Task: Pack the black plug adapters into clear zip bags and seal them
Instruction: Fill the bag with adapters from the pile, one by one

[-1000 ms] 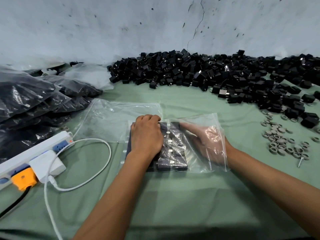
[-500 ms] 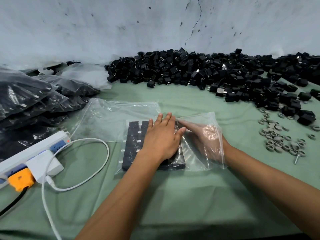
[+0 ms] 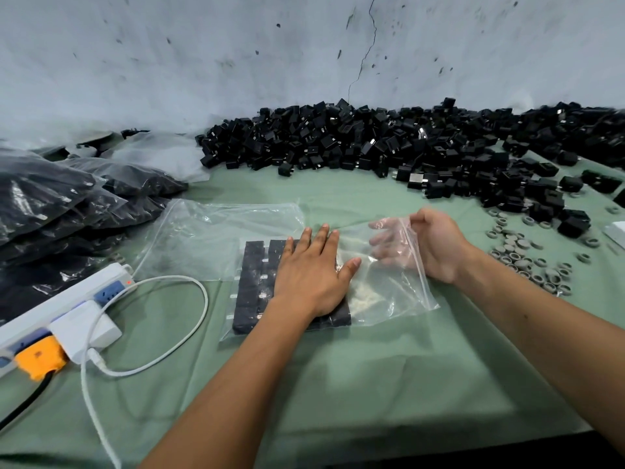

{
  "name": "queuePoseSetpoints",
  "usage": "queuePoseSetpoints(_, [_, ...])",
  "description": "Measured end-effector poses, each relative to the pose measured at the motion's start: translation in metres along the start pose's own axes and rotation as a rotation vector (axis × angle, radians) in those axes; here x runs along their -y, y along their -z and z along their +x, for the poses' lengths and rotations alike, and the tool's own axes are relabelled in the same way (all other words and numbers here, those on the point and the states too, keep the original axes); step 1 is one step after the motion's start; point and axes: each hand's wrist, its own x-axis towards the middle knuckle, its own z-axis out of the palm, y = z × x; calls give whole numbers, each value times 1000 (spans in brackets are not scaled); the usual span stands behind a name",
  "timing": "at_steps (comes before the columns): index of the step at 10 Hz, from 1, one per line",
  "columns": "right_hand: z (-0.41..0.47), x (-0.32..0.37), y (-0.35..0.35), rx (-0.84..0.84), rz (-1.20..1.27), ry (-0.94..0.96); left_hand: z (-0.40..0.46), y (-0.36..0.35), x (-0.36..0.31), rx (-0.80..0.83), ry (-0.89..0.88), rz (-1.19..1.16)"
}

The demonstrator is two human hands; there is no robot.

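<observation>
The left hand (image 3: 313, 275) lies flat, fingers straight and spread, pressing down on a block of black plug adapters (image 3: 257, 289) packed in rows inside a clear zip bag (image 3: 389, 299) on the green desk (image 3: 372, 384). The adapters show to the left of this hand and under its palm. Just to its right, the right hand (image 3: 436, 247) holds the bag's open mouth, thumb on the outside and fingers (image 3: 385, 240) inside the plastic, seen through it. Beyond the left hand lies an empty clear bag (image 3: 216, 238), partly under the filled one. Farther back, a heap of loose adapters (image 3: 389, 143) runs along the wall. Right of the right hand lie small grey rings (image 3: 521, 255). Left of the left hand sit a white power strip (image 3: 64, 306) and filled bags (image 3: 67, 204).
</observation>
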Motion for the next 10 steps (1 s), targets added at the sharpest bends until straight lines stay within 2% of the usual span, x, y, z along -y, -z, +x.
queuePoseSetpoints(1, [-7, 0, 5, 143, -297, -68, 0, -1, 0, 12, -1, 5])
queuePoseSetpoints(4, [-43, 4, 36, 467, -502, -222, 0, -2, 2, 19, -1, -7])
queuePoseSetpoints(6, [-49, 10, 38, 406, -577, -275, 0, 1, 1, 41, -12, 3])
queuePoseSetpoints(7, [-49, 13, 32, 433, -688, -299, 1, 7, -1, 86, -9, 29])
queuePoseSetpoints(8, [-48, 21, 33, 463, -684, -341, 1, 13, -9, 70, 21, 60])
queuePoseSetpoints(9, [-41, 36, 41, 303, -788, -292, -2, 10, -22, 82, 46, 15])
queuePoseSetpoints(10, [-24, 43, 52, -96, -895, -133, -8, 1, -26, 91, 57, 33])
